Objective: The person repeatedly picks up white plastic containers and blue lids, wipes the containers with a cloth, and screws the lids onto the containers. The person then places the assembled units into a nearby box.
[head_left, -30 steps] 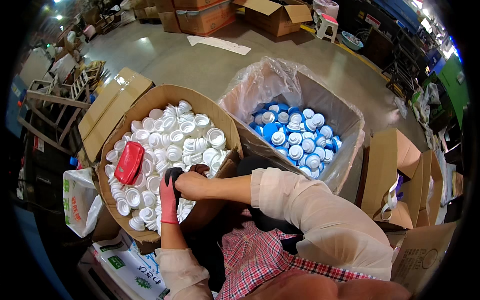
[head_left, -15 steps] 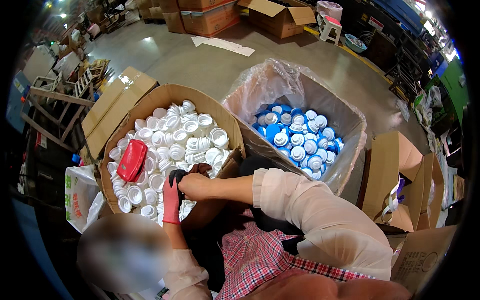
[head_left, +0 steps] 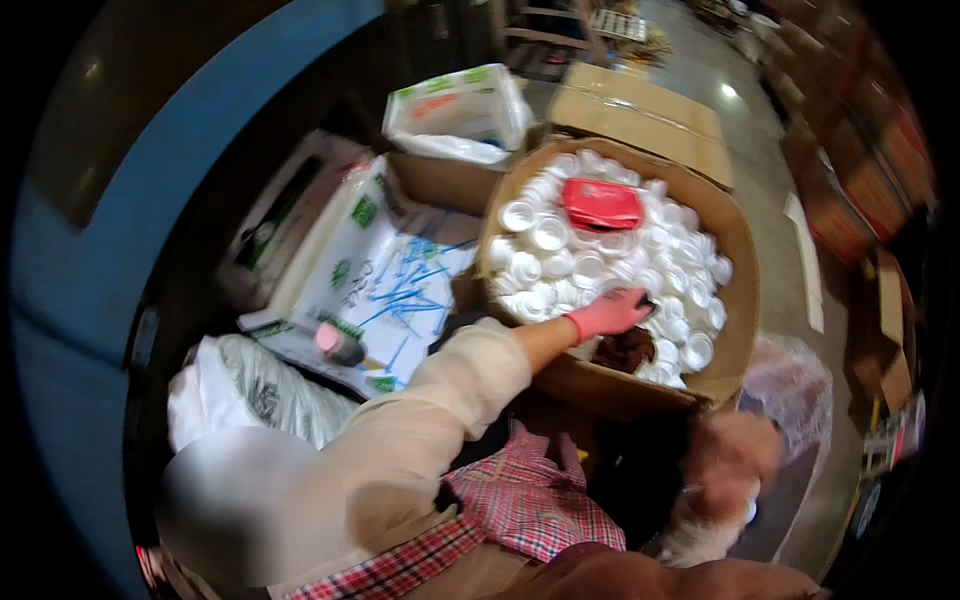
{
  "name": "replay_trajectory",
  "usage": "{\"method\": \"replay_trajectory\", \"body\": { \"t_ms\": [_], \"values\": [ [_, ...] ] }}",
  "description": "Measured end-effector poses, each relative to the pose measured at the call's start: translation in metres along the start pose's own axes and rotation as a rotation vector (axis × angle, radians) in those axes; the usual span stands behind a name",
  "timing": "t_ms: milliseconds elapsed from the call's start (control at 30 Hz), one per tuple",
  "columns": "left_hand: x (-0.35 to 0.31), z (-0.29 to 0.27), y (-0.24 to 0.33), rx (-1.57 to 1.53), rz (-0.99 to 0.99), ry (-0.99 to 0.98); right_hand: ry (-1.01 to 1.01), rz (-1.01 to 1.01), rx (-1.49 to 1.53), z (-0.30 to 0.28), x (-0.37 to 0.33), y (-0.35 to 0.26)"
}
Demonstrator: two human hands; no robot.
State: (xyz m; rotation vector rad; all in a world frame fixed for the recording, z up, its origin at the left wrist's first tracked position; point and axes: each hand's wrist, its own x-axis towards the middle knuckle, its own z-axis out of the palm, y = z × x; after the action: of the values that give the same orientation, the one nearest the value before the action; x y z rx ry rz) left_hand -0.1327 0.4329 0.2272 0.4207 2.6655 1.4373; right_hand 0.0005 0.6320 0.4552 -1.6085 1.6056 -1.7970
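Observation:
A pink glove with dark fingertips covers my left hand (head_left: 608, 313), which reaches over white plastic caps (head_left: 585, 265) heaped in a large cardboard box (head_left: 738, 290). Blur hides how its fingers are set. Just below it, a crumpled dark brown cloth (head_left: 626, 350) lies on the caps near the box's near wall. My bare right hand (head_left: 735, 452) is outside the box, off its near right corner, and smeared by motion. On top of the caps, farther back, rests a red pouch (head_left: 602, 204).
On the left stands a white-lined carton (head_left: 405, 305) holding blue strips, with a dark pink-topped container (head_left: 340, 345) at its near side. White bags (head_left: 250, 390) lie nearer. A plastic bag (head_left: 458, 115) and a closed carton (head_left: 645, 115) stand behind. Clear plastic (head_left: 790, 390) is at right.
The view has swung left, bringing the white-lined carton in. My hands, together at the brown cloth before, are now apart: the left over the caps, the right outside the box.

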Motion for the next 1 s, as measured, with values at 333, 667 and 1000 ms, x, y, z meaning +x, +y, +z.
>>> {"method": "replay_trajectory", "body": {
  "t_ms": [333,667,1000],
  "values": [
    [-0.042,-0.007,-0.004,0.051,0.093,-0.116,-0.533,-0.365,0.459,0.086,0.071,-0.053],
    [-0.05,-0.004,-0.029,0.139,0.044,-0.205,-0.561,-0.38,0.415,0.118,0.056,-0.096],
    [-0.06,-0.012,-0.044,0.165,0.025,-0.19,-0.625,-0.44,0.313,0.139,0.033,-0.155]
  ]
}}
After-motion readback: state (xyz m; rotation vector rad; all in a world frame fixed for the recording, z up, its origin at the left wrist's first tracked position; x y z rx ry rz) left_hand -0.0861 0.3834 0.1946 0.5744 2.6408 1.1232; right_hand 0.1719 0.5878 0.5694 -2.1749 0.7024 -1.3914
